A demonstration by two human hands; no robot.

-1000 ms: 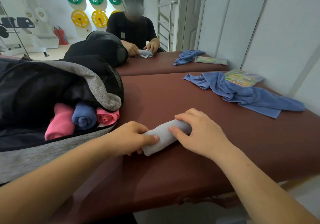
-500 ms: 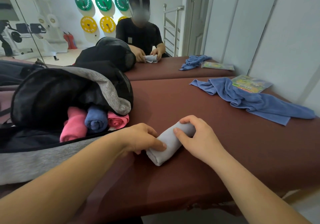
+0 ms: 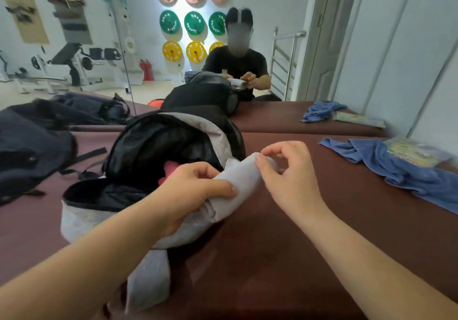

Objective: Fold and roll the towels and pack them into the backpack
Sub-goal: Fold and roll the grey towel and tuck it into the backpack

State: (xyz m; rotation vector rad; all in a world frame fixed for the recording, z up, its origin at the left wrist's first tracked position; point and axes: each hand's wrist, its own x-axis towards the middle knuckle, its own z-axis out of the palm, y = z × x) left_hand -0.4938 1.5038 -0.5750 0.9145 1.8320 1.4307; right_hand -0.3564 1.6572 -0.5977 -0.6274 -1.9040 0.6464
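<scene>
We are at the packing step for the grey towel roll (image 3: 238, 178). It is finished and lifted off the table (image 3: 322, 233), tilted with its far end raised, just in front of the open mouth of the backpack (image 3: 148, 146).

Our left hand (image 3: 195, 188) is wrapped around the near end of the roll, fingers curled over the top in a firm grip. Our right hand (image 3: 290, 178) is at the far end, thumb laid against the cloth and fingers arched loosely above it. We cannot tell whether it pinches the roll or only steadies it.

The backpack lies toward the table's left edge with its flap thrown back, and a pink towel (image 3: 169, 167) shows inside.

Next, we judge, the roll must swing left and slide end-first into the opening beside the pink one, kept tight so it does not unwind.

A blue towel (image 3: 409, 171) lies loose and unfolded near the far right corner, so folding work remains.
</scene>
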